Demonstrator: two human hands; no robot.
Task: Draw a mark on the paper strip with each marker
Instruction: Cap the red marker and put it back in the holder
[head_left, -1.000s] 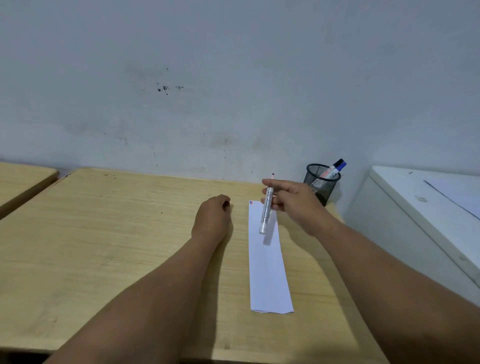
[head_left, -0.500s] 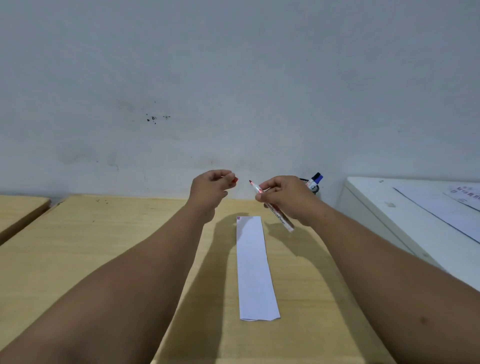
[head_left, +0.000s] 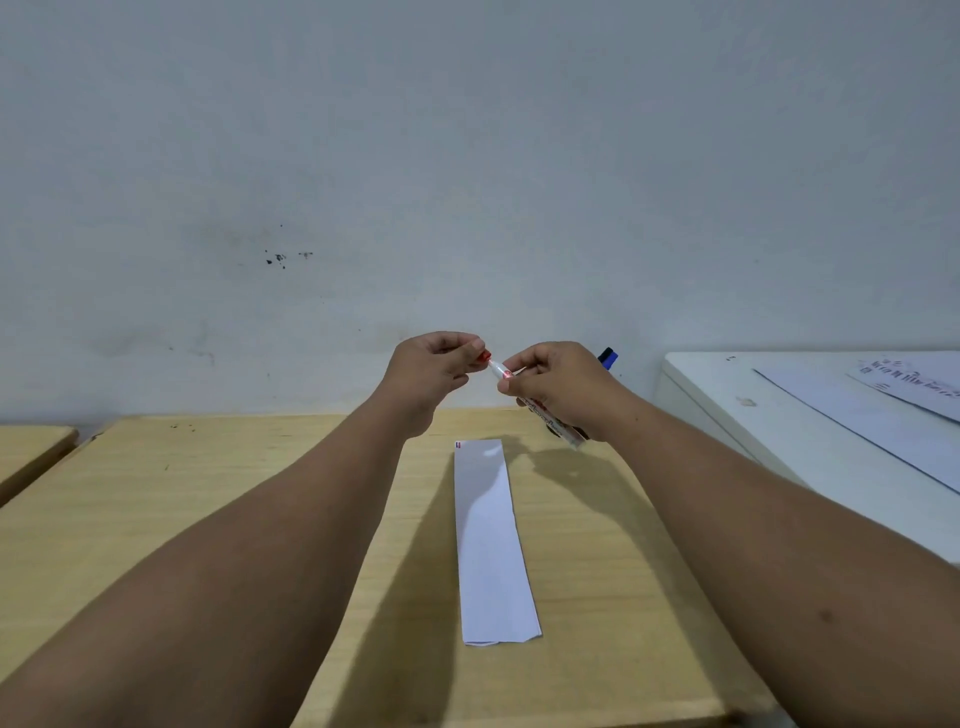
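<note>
Both hands raised above the far end of the wooden desk (head_left: 208, 519). Right hand (head_left: 558, 387) closed around a white marker (head_left: 550, 422); barrel slants from the hand's near-right side, where its rear end sticks out, up to the far left, where the tip end pokes out past the thumb and forefinger. Left hand (head_left: 434, 366) pinches a small red cap (head_left: 484, 356) between thumb and fingertips, cap right at the marker's tip; whether seated or just touching, cannot tell. Paper strip (head_left: 491, 540) lies flat on the desk below the hands, long axis running near to far, small red and blue marks (head_left: 458, 445) at its far left corner. A blue-capped marker (head_left: 608, 357) peeks out behind the right hand.
</note>
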